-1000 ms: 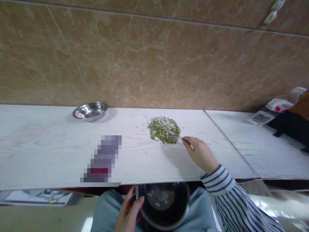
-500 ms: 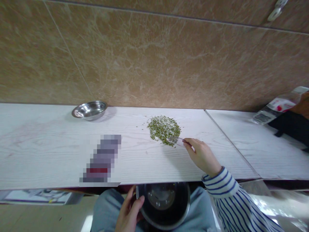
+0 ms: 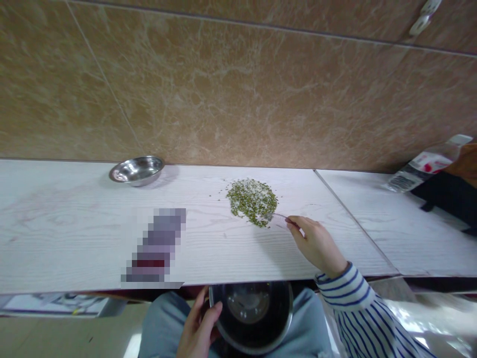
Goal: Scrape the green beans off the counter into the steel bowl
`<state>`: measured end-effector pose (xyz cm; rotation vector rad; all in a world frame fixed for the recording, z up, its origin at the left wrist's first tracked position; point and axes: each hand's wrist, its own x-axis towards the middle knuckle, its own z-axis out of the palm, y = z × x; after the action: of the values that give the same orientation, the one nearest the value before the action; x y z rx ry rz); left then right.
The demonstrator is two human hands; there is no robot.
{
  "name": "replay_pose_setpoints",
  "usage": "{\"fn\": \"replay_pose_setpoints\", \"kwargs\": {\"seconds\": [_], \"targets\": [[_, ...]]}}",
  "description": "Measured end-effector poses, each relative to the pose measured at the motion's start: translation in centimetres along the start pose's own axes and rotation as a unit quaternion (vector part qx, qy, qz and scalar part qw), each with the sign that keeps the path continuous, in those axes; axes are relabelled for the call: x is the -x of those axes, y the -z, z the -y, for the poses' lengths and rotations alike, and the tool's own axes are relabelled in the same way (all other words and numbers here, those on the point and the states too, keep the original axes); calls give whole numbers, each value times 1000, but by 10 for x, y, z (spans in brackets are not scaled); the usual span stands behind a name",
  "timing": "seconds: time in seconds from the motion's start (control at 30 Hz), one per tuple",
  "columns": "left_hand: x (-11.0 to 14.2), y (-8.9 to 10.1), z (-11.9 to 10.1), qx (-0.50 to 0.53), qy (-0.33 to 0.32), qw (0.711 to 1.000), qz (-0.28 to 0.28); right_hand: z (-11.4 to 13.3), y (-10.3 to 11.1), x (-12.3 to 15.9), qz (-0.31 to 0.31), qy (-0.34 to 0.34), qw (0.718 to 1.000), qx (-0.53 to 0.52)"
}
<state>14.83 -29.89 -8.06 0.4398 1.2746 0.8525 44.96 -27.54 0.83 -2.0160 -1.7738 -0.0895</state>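
Observation:
My right hand [image 3: 313, 240] pinches the handle of a thin, see-through spoon [image 3: 278, 217]. The spoon's far end lies at the lower right edge of a pile of small green beans mixed with white grains [image 3: 253, 199], so its bowl is hard to make out. Below the table edge, my left hand [image 3: 204, 323] grips the left rim of a dark-lined metal pot [image 3: 274, 318], thumb on the inside. This pot rests between the knees and tilts towards me; a round pale patch shows at its bottom.
A shallow steel bowl [image 3: 137, 171] stands at the back left near the tiled wall. A blurred-out flat item [image 3: 156, 248] lies at the front left. On the right, a clear plastic bottle [image 3: 421, 166] leans against a black and brown bag [image 3: 447, 194].
My right hand has drawn slightly right and down with the spoon, whose end stays at the pile's edge. My left hand and the pot hold their place.

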Motion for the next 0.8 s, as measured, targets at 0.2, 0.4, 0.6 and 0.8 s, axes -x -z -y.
{"fn": "replay_pose_setpoints", "kwargs": {"seconds": [0.2,0.4,0.6,0.8], "targets": [[-3,3,3,-17,0,1000,-1,3,1,9,0,12,1000,-20],[-3,1,3,-1,5,1000,2,-1,3,12,-2,-7,1000,-24],[-3,-1,5,-2,2,1000,5,2,3,18,2,2,999,-36],[-3,-1,7,-17,-4,1000,-2,2,4,26,-23,5,999,-41]]}}
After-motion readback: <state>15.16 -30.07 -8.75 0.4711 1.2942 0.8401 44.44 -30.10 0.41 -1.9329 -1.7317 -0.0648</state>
